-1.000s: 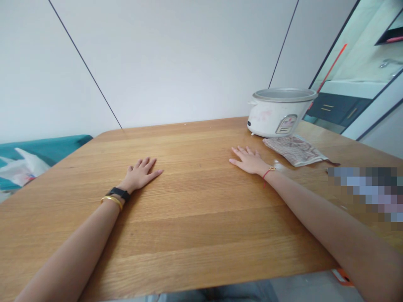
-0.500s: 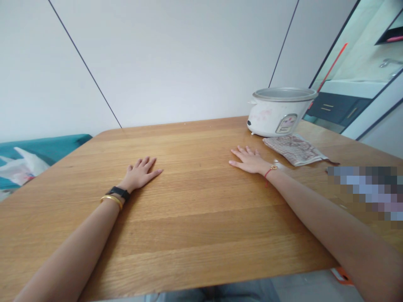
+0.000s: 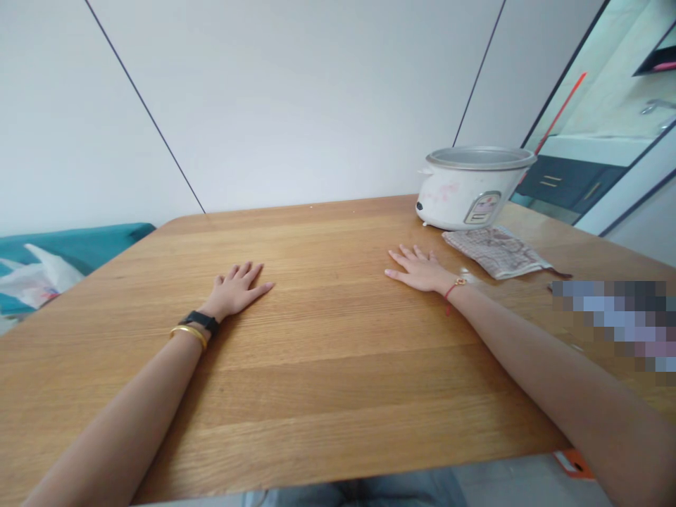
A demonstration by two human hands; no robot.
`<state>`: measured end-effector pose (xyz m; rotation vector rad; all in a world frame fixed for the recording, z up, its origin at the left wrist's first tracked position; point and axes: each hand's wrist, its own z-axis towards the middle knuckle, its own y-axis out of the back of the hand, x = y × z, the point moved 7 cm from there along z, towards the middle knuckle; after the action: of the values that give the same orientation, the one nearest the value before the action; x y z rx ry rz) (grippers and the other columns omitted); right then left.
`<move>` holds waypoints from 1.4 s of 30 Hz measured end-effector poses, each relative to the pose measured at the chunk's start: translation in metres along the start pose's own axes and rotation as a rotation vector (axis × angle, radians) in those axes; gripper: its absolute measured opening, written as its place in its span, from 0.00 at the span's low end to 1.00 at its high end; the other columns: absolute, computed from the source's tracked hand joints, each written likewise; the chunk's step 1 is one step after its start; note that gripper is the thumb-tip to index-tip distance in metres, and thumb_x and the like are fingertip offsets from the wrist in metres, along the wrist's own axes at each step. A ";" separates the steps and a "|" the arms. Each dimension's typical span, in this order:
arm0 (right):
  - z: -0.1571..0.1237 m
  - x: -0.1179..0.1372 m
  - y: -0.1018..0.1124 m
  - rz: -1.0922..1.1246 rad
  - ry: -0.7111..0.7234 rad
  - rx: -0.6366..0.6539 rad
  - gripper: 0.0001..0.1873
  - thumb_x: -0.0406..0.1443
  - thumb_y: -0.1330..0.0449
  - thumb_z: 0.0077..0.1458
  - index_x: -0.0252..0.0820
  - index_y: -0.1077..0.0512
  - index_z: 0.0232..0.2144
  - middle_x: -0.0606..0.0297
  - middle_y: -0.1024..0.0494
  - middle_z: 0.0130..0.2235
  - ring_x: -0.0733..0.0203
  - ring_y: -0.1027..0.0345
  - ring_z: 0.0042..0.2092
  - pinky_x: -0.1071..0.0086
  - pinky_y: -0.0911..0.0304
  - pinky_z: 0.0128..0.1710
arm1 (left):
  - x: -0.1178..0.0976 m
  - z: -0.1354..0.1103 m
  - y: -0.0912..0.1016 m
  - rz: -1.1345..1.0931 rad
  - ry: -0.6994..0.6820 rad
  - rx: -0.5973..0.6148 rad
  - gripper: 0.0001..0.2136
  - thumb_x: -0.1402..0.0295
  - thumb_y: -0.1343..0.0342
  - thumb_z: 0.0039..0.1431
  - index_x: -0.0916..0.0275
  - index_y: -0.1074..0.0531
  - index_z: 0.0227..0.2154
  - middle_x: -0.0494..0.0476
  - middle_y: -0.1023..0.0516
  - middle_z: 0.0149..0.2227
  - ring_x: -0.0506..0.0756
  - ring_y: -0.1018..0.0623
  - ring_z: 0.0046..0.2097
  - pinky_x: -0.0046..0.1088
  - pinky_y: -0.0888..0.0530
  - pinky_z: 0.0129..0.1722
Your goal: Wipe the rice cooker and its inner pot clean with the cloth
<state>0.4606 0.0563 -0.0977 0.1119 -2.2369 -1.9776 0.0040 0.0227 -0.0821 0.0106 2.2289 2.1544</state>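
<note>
My left hand (image 3: 235, 290) lies flat, palm down, on the wooden table (image 3: 327, 352), fingers stretched out and holding nothing; a black band and a gold bangle sit on its wrist. My right hand (image 3: 420, 270) also rests flat and open on the table, with a red string bracelet at the wrist. Just right of it lies a folded checked cloth (image 3: 493, 251). Behind the cloth stands a white rice cooker (image 3: 470, 187) without a lid.
The table stands against a white panelled wall. A teal surface with a white plastic bag (image 3: 34, 278) is at the far left. A blurred-out patch (image 3: 615, 324) covers part of the table's right side. A doorway opens at the upper right.
</note>
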 end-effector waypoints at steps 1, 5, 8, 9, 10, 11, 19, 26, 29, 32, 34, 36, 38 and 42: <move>0.000 0.000 0.000 0.000 -0.002 0.001 0.51 0.69 0.63 0.60 0.52 0.56 0.76 0.58 0.62 0.77 0.33 0.73 0.76 0.33 0.70 0.71 | 0.000 0.000 0.000 -0.002 0.000 0.002 0.42 0.37 0.64 0.65 0.55 0.50 0.75 0.65 0.53 0.77 0.72 0.51 0.76 0.63 0.50 0.68; 0.000 0.000 0.000 0.003 -0.009 0.006 0.51 0.69 0.63 0.60 0.53 0.55 0.76 0.59 0.62 0.77 0.34 0.72 0.76 0.34 0.71 0.72 | 0.001 0.000 0.000 -0.010 -0.004 0.000 0.42 0.36 0.64 0.64 0.56 0.50 0.75 0.65 0.53 0.77 0.73 0.51 0.75 0.64 0.50 0.68; -0.001 -0.001 0.000 0.007 -0.008 0.004 0.51 0.69 0.62 0.60 0.53 0.55 0.76 0.58 0.62 0.77 0.34 0.72 0.76 0.34 0.70 0.72 | 0.001 0.000 0.000 -0.008 -0.003 -0.003 0.42 0.36 0.64 0.65 0.56 0.50 0.75 0.65 0.53 0.77 0.73 0.51 0.75 0.63 0.50 0.68; -0.001 0.000 0.000 0.010 -0.006 0.003 0.51 0.69 0.62 0.60 0.52 0.54 0.76 0.58 0.62 0.77 0.34 0.72 0.76 0.34 0.70 0.72 | 0.001 0.000 0.000 -0.006 -0.002 -0.002 0.42 0.36 0.64 0.65 0.55 0.51 0.75 0.65 0.53 0.77 0.73 0.51 0.75 0.63 0.49 0.68; -0.001 0.000 0.000 0.012 -0.005 0.000 0.51 0.69 0.62 0.60 0.52 0.54 0.76 0.58 0.61 0.77 0.34 0.72 0.76 0.33 0.70 0.72 | 0.001 0.001 -0.001 -0.004 -0.003 -0.001 0.42 0.36 0.64 0.65 0.55 0.51 0.75 0.65 0.53 0.77 0.73 0.51 0.75 0.63 0.49 0.68; -0.001 0.000 0.001 0.015 -0.004 -0.002 0.51 0.68 0.62 0.60 0.52 0.54 0.76 0.58 0.61 0.77 0.34 0.72 0.76 0.33 0.70 0.72 | 0.001 0.001 -0.001 -0.002 -0.003 0.000 0.42 0.36 0.64 0.65 0.55 0.51 0.75 0.65 0.53 0.77 0.73 0.50 0.75 0.63 0.49 0.68; -0.002 0.001 0.001 0.020 -0.004 -0.010 0.50 0.68 0.61 0.61 0.51 0.53 0.76 0.58 0.61 0.77 0.34 0.71 0.76 0.33 0.69 0.72 | 0.002 0.001 -0.001 0.005 -0.004 -0.002 0.42 0.37 0.64 0.65 0.55 0.51 0.75 0.65 0.52 0.77 0.72 0.50 0.75 0.63 0.49 0.68; 0.000 -0.001 -0.001 0.020 0.004 -0.036 0.51 0.67 0.61 0.61 0.48 0.52 0.76 0.57 0.60 0.77 0.33 0.70 0.76 0.32 0.69 0.71 | 0.002 0.002 -0.002 0.002 -0.008 0.003 0.42 0.37 0.64 0.65 0.55 0.51 0.75 0.65 0.53 0.77 0.73 0.50 0.75 0.63 0.49 0.68; -0.001 -0.001 0.000 0.041 0.005 -0.056 0.52 0.68 0.60 0.61 0.46 0.52 0.76 0.57 0.59 0.77 0.33 0.69 0.76 0.32 0.68 0.71 | 0.002 0.002 -0.002 -0.004 -0.007 -0.001 0.42 0.37 0.64 0.64 0.56 0.50 0.75 0.65 0.52 0.76 0.73 0.50 0.75 0.63 0.49 0.68; -0.002 0.000 0.002 0.047 0.001 -0.060 0.52 0.68 0.59 0.60 0.44 0.50 0.75 0.56 0.58 0.77 0.33 0.68 0.76 0.32 0.67 0.71 | 0.002 0.002 -0.002 -0.006 -0.006 -0.003 0.42 0.37 0.64 0.64 0.56 0.50 0.75 0.65 0.52 0.76 0.73 0.50 0.75 0.63 0.48 0.68; -0.002 0.000 0.002 0.043 -0.001 -0.054 0.52 0.67 0.59 0.61 0.44 0.50 0.75 0.57 0.59 0.77 0.33 0.69 0.76 0.32 0.68 0.71 | 0.002 0.002 -0.002 -0.006 -0.007 -0.002 0.42 0.37 0.64 0.65 0.56 0.50 0.75 0.65 0.52 0.77 0.74 0.50 0.75 0.63 0.49 0.68; -0.001 -0.001 0.001 0.038 -0.003 -0.049 0.52 0.68 0.59 0.61 0.45 0.50 0.75 0.57 0.59 0.77 0.33 0.69 0.76 0.33 0.69 0.71 | 0.003 0.002 -0.002 -0.004 -0.007 -0.004 0.42 0.37 0.64 0.65 0.55 0.50 0.75 0.64 0.53 0.77 0.74 0.50 0.75 0.63 0.49 0.68; -0.001 -0.001 0.001 0.036 -0.003 -0.047 0.52 0.68 0.60 0.60 0.45 0.51 0.75 0.58 0.59 0.77 0.34 0.70 0.76 0.33 0.69 0.72 | 0.003 0.002 -0.002 -0.003 -0.006 -0.006 0.42 0.36 0.64 0.65 0.55 0.50 0.75 0.65 0.52 0.77 0.73 0.50 0.75 0.63 0.49 0.68; 0.001 -0.003 -0.001 0.036 -0.002 -0.038 0.52 0.68 0.59 0.60 0.47 0.50 0.75 0.58 0.60 0.77 0.34 0.69 0.76 0.34 0.69 0.72 | 0.003 0.002 -0.002 -0.003 -0.008 -0.004 0.43 0.36 0.64 0.64 0.56 0.50 0.75 0.66 0.52 0.76 0.73 0.50 0.75 0.63 0.49 0.68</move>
<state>0.4631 0.0573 -0.0990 0.0647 -2.1855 -2.0006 0.0014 0.0245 -0.0840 0.0152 2.2192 2.1531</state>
